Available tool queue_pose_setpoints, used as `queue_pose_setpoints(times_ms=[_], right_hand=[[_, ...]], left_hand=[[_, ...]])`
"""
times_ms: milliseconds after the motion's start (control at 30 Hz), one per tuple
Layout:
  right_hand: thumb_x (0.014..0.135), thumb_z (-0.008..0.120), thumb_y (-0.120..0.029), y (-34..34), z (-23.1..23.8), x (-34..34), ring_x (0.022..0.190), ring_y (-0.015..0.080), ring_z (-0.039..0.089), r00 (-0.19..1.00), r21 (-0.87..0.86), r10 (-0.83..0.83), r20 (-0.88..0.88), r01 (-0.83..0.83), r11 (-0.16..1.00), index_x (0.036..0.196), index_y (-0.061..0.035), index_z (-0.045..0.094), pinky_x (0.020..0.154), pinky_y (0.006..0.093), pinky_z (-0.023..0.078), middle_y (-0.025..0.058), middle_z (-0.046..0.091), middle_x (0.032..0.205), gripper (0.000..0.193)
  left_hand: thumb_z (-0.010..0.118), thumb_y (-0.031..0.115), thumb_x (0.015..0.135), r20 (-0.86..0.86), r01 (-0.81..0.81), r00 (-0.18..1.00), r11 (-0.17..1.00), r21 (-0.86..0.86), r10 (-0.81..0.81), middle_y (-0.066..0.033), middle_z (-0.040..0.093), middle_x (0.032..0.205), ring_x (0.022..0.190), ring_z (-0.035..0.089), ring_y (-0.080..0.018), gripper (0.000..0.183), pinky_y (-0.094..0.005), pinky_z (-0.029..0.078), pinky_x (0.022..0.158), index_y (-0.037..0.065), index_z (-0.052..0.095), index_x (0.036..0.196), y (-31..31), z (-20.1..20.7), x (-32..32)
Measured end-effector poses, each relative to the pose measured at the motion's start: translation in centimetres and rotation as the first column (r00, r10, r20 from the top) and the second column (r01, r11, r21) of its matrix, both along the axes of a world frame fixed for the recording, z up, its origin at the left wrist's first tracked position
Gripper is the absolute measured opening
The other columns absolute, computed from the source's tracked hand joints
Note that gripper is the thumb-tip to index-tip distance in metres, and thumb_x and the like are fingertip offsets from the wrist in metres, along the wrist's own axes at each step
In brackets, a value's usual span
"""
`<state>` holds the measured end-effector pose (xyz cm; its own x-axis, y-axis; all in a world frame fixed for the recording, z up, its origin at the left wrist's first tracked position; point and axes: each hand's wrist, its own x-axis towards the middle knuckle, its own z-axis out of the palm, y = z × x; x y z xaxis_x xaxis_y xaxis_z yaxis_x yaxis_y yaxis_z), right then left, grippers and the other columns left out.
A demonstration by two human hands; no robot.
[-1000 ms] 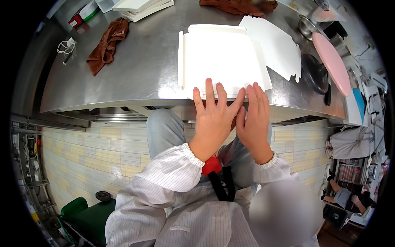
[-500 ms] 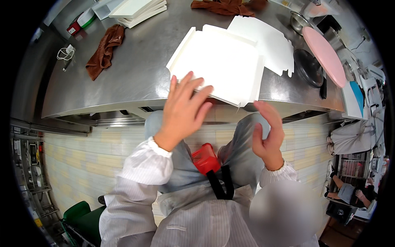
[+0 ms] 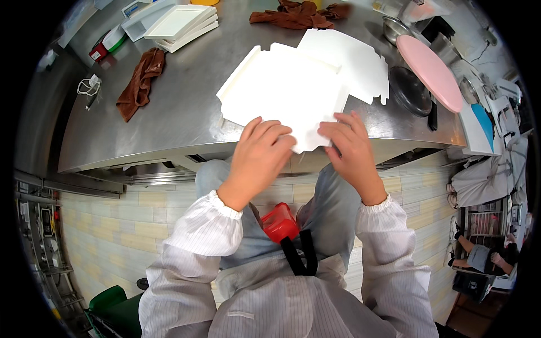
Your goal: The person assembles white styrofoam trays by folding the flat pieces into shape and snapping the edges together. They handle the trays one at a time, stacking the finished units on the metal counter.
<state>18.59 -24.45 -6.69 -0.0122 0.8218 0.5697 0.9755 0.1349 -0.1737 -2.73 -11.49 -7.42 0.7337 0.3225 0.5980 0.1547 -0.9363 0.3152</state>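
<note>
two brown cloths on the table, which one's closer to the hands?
The brown cloth left of the white cardboard sheet, lying lengthwise near the cable. The other brown cloth is bunched at the table's far edge, beyond the cardboard.

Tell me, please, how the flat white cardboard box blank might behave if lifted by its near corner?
The box blank looks thin and creased, so it probably flexes and sags. It likely slides easily on the steel table. Both hands, left and right, steady it.

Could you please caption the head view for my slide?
Both hands, left hand and right hand, grip a flat white carton blank on a steel table.
</note>
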Motion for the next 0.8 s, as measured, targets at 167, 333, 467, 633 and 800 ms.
queue_pose_setpoints(times_ms=[167, 333, 467, 633, 800], right_hand=[[0.075, 0.075, 0.002, 0.3, -0.2, -0.6, 0.113, 0.0308, 0.064, 0.996, 0.064, 0.079, -0.03, -0.077, 0.995, 0.105, -0.0091, 0.073, 0.113, 0.0545, 0.046, 0.0035, 0.074, 0.114, 0.033], [0.076, 0.077, -0.002, 1.4, 0.0, -0.8, 0.104, 0.0277, 0.062, 0.997, 0.149, 0.061, -0.042, -0.054, 0.987, 0.101, -0.0097, 0.073, 0.101, 0.0481, 0.05, 0.0017, 0.071, 0.105, 0.027], [0.075, 0.077, -0.001, 1.7, -0.7, -1.4, 0.101, 0.0279, 0.06, 0.997, 0.187, 0.051, -0.058, -0.04, 0.982, 0.1, -0.0099, 0.073, 0.093, 0.0427, 0.05, 0.0013, 0.07, 0.102, 0.027], [0.075, 0.077, -0.001, 1.8, -1.1, -2.1, 0.102, 0.0282, 0.06, 0.995, 0.198, 0.048, -0.085, -0.031, 0.98, 0.101, -0.0102, 0.073, 0.091, 0.041, 0.049, 0.001, 0.07, 0.101, 0.028], [0.075, 0.077, 0.0, 2.2, -1.5, -2.8, 0.1, 0.0279, 0.06, 0.994, 0.215, 0.057, -0.09, -0.036, 0.976, 0.103, -0.01, 0.073, 0.09, 0.0413, 0.049, 0.0019, 0.069, 0.1, 0.031]], left_hand=[[0.074, 0.002, 0.08, -0.018, 0.116, 0.993, 0.993, -0.025, -0.117, -0.0004, 0.073, 0.117, 0.125, 0.065, -0.0258, 0.019, -0.0571, 0.039, 0.121, 0.011, 0.072, 0.097, 3.2, 0.0, -2.8], [0.078, 0.001, 0.074, 0.026, 0.11, 0.994, 0.994, -0.003, -0.11, -0.0029, 0.075, 0.115, 0.123, 0.066, -0.0303, 0.025, -0.061, 0.036, 0.123, 0.01, 0.071, 0.096, 4.1, 0.5, -3.5], [0.081, 0.007, 0.07, 0.101, 0.11, 0.989, 0.994, 0.005, -0.11, -0.0033, 0.075, 0.113, 0.12, 0.067, -0.0299, 0.025, -0.0626, 0.034, 0.123, 0.01, 0.069, 0.092, 3.7, -1.1, -3.5], [0.084, 0.013, 0.071, 0.206, 0.067, 0.976, 0.997, 0.024, -0.071, -0.0018, 0.074, 0.111, 0.117, 0.067, -0.0271, 0.023, -0.063, 0.036, 0.122, 0.009, 0.067, 0.087, 3.9, -1.7, -2.9], [0.078, 0.004, 0.071, 0.232, 0.097, 0.968, 0.995, -0.014, -0.091, -0.0058, 0.075, 0.112, 0.115, 0.069, -0.0314, 0.024, -0.0644, 0.033, 0.122, 0.007, 0.063, 0.09, 4.6, -2.0, -2.7]])
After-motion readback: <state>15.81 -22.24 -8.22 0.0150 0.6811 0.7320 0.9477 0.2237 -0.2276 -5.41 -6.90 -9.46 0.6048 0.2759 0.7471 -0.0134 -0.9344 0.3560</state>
